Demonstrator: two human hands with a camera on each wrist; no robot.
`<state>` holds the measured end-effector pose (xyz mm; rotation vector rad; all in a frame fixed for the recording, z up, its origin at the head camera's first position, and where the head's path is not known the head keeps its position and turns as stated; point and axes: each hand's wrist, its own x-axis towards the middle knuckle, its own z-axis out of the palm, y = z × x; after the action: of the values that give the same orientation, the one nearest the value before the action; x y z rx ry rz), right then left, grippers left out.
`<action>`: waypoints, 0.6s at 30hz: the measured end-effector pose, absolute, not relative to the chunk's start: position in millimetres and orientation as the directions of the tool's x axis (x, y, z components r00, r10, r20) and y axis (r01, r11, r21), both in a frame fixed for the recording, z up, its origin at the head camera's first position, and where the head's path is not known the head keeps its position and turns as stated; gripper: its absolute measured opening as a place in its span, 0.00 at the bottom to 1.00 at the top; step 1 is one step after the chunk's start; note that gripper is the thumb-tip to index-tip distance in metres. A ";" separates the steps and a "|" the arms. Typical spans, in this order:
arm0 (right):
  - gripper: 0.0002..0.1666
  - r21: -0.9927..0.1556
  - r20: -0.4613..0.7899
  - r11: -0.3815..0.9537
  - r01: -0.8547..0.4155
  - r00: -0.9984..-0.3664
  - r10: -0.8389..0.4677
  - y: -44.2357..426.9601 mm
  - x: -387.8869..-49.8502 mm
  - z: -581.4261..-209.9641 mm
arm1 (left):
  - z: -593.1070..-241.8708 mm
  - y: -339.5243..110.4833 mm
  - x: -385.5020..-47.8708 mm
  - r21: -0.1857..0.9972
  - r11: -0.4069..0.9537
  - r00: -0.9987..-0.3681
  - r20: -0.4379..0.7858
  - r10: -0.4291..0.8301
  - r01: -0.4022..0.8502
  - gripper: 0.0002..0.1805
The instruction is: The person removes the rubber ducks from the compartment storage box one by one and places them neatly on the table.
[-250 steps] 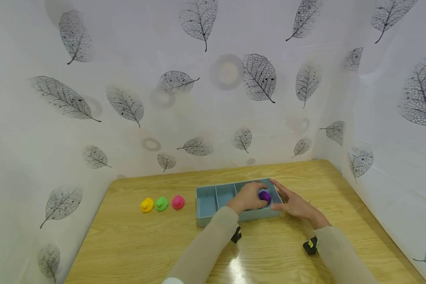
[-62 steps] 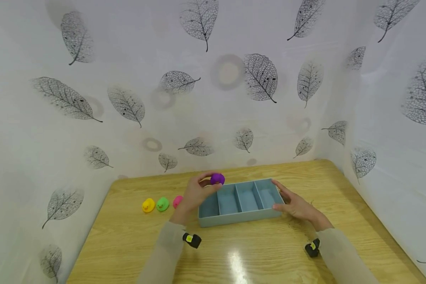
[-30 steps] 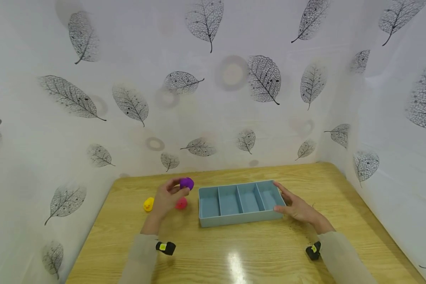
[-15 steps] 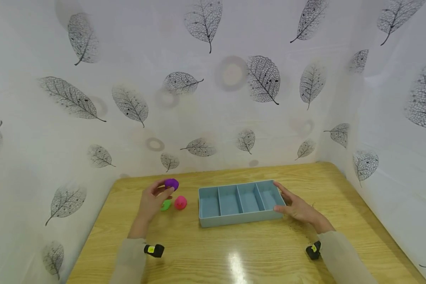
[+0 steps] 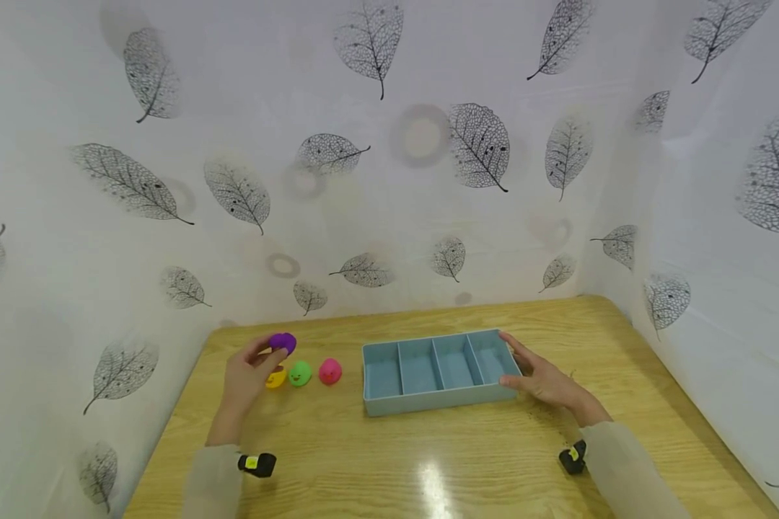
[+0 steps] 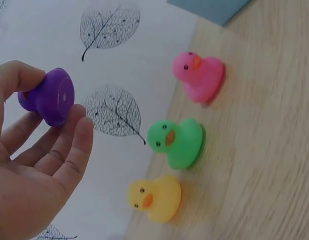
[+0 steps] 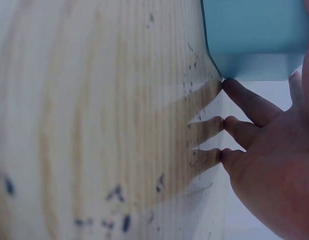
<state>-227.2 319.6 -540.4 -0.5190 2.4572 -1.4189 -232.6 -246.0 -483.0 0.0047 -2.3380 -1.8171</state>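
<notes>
A purple rubber duck (image 6: 57,95) is pinched between the thumb and fingers of my left hand (image 5: 247,375), raised above the table at the left. In the left wrist view its flat base faces the table side. Just below this hand is the yellow rubber duck (image 6: 162,200), partly covered in the head view. Beside it in a row sit a green rubber duck (image 6: 182,145) and a pink rubber duck (image 6: 204,77). My right hand (image 5: 548,378) holds the right end of a blue-grey divided box (image 5: 441,398), thumb at the front corner and index finger at the back corner.
The box's several compartments hold nothing visible. Wooden tabletop (image 5: 357,468) lies around the box and ducks. A white curtain (image 5: 389,209) with leaf prints stands behind and at both sides. Small dark specks mark the table near the right hand.
My left hand has lifted the purple duck out of the box's right compartment and carried it left, past the pink and green ducks, to above the yellow one. The right hand stays on the box.
</notes>
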 end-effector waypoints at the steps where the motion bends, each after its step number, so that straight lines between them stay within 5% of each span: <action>1: 0.55 -0.870 -0.044 0.462 -0.175 -0.904 -0.425 319.4 -227.3 -540.5 | -483.8 -248.8 -232.0 0.961 0.252 -0.983 0.143 -0.118 0.110 0.23; 18: 0.54 -0.863 -0.034 0.472 -0.180 -0.911 -0.411 319.1 -227.9 -542.0 | -496.2 -286.8 -224.6 0.963 0.262 -0.975 0.116 -0.192 0.063 0.25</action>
<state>-227.9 319.1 -542.0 -0.5092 2.4831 -1.4137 -224.6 -286.8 -496.2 0.1202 -2.3205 -1.7866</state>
